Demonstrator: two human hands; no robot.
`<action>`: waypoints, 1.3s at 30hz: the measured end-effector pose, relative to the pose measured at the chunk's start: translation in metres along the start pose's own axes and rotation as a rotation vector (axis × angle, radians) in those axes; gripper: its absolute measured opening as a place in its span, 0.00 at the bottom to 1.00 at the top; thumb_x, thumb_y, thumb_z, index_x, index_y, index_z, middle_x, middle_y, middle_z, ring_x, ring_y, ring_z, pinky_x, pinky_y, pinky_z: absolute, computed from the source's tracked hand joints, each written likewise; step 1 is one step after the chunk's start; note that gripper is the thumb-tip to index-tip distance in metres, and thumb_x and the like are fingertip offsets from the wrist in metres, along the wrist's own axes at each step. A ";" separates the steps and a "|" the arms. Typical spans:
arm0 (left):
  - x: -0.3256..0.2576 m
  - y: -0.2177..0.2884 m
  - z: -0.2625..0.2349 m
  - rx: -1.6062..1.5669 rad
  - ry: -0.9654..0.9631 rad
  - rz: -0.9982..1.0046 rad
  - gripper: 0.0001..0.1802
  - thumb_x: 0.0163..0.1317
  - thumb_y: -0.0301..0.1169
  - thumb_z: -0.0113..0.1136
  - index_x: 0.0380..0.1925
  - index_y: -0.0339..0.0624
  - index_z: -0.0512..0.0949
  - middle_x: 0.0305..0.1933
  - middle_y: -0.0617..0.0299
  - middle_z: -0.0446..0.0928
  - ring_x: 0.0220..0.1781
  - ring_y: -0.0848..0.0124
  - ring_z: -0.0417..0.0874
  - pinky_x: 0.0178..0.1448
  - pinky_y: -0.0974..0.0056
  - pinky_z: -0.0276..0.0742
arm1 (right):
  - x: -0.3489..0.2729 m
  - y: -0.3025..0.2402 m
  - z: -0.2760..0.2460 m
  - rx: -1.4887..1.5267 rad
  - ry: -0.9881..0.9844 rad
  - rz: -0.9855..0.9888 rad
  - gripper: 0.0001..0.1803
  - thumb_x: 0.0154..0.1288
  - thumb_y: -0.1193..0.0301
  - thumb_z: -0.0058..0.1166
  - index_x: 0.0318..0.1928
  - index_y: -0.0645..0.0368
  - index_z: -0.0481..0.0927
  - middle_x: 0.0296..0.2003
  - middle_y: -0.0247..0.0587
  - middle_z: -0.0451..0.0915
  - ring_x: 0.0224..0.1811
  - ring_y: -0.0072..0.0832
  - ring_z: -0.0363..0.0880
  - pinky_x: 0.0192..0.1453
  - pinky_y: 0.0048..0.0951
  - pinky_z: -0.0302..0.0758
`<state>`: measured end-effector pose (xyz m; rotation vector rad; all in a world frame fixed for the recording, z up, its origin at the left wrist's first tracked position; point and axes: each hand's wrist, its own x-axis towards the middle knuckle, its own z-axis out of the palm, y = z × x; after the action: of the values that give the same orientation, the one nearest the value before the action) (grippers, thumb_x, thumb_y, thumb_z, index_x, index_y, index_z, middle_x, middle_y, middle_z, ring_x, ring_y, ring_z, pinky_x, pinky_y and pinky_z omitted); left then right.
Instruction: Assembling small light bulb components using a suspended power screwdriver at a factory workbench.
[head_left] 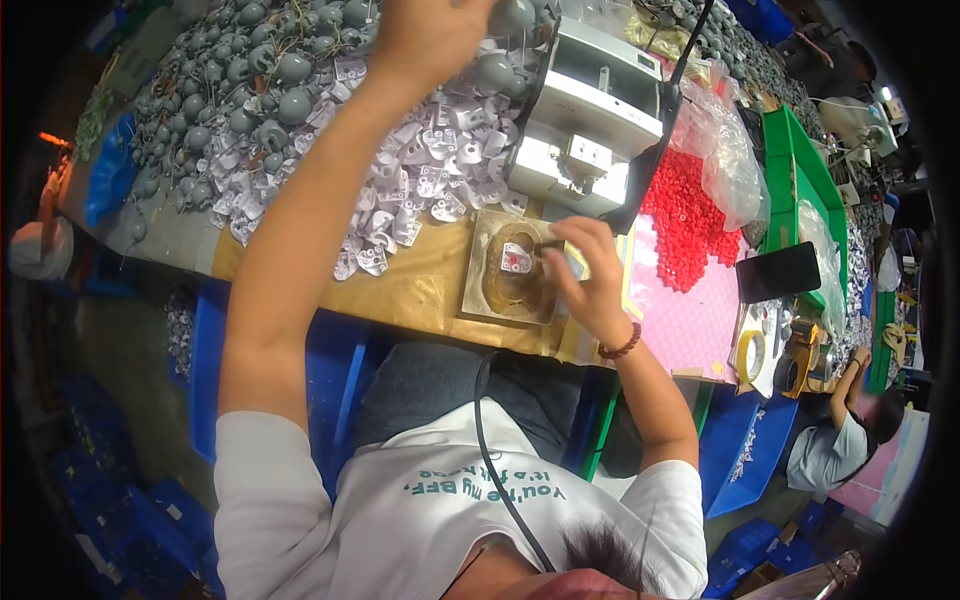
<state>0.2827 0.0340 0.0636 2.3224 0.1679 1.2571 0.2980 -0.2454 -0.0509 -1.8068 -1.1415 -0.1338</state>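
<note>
"So, looking at the head view, how do the fingers of your right hand (592,276) stand?"

"Your thumb and forefinger are parted at the metal block's (476,292) right edge, with nothing I can make out between them. The white piece with a red part (516,258) lies in the block's hollow, just left of those fingertips."

"And your left hand (432,42)?"

"Stretched ahead, past the white heap (440,145), near the grey balls (294,106); its fingertips are out of sight, so I can't tell what they hold."

"Any advice?"

"I'd steady the block with your right fingers, check the white piece sits flat, and avoid nudging it."
</note>
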 end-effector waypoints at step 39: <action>0.037 0.048 -0.093 -0.797 -0.572 -0.244 0.19 0.63 0.22 0.57 0.55 0.38 0.74 0.50 0.55 0.80 0.54 0.67 0.81 0.49 0.66 0.85 | 0.082 -0.035 -0.004 0.146 0.172 -0.234 0.26 0.56 0.75 0.66 0.57 0.62 0.75 0.56 0.49 0.75 0.58 0.39 0.74 0.60 0.35 0.73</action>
<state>0.2216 0.0375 0.1566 1.7778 -0.2068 0.3800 0.3188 -0.1921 0.0177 -1.4999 -1.2042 -0.3282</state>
